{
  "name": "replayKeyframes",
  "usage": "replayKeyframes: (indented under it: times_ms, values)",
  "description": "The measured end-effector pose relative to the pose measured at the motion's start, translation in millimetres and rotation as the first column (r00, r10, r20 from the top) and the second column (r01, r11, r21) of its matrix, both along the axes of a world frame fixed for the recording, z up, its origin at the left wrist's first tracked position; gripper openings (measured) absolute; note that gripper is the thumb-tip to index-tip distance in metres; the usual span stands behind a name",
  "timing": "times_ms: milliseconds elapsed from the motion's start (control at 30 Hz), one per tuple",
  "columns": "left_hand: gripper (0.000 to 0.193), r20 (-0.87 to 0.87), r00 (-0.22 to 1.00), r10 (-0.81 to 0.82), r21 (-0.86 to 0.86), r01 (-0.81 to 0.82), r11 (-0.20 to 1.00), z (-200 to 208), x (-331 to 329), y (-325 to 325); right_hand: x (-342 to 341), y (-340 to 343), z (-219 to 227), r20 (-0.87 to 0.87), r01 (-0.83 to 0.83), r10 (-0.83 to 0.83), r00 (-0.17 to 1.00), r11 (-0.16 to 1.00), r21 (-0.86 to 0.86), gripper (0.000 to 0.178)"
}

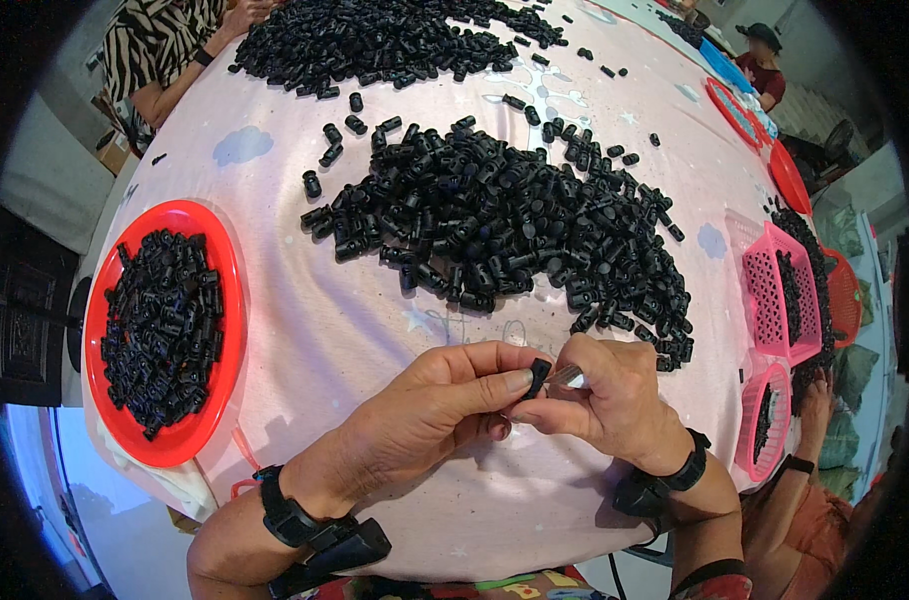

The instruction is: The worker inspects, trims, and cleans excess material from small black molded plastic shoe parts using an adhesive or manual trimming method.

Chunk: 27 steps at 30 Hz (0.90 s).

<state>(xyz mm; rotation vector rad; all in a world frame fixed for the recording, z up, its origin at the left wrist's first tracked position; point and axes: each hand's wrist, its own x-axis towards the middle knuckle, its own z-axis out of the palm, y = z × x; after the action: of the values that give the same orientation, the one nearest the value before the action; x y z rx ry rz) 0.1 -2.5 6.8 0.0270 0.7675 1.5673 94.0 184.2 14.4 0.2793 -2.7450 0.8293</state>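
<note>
Just in front of me, my left hand [420, 405] pinches a small black cord lock [539, 374] between thumb and fingertips. My right hand [620, 400] meets it from the other side, its fingers closed around a short silvery piece [569, 377] that points at the cord lock. What kind of piece this is, I cannot make out. Beyond both hands spreads a large heap of black cord locks [495, 210]. To the left, a red plate [237, 330] is filled with more of them.
A pale patterned cloth [295, 400] covers the table. Another black heap [355, 45] lies at the far side near a person in a striped top [150, 50]. At right stand a pink basket [765, 285], a smaller pink basket [781, 400] and a co-worker's hand [818, 400].
</note>
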Motion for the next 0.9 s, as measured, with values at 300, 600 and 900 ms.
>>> replayKeyframes:
  times_ms: [300,600,900]
  values:
    - [0.032,-0.008,1.000,0.015,-0.006,-0.015,1.000,0.0,0.6,0.6,0.2,1.2,-2.8,0.007,0.001,-0.001,1.000,1.000,0.006,0.049]
    - [0.031,-0.001,1.000,0.009,-0.008,-0.009,1.000,0.0,0.5,0.7,0.6,0.9,-1.6,-0.001,0.009,-0.009,1.000,1.000,0.013,0.050]
    - [0.030,0.003,1.000,-0.004,0.008,0.004,1.000,-0.9,-0.6,0.3,0.6,0.9,-2.9,-0.011,0.014,-0.014,1.000,1.000,0.016,0.050]
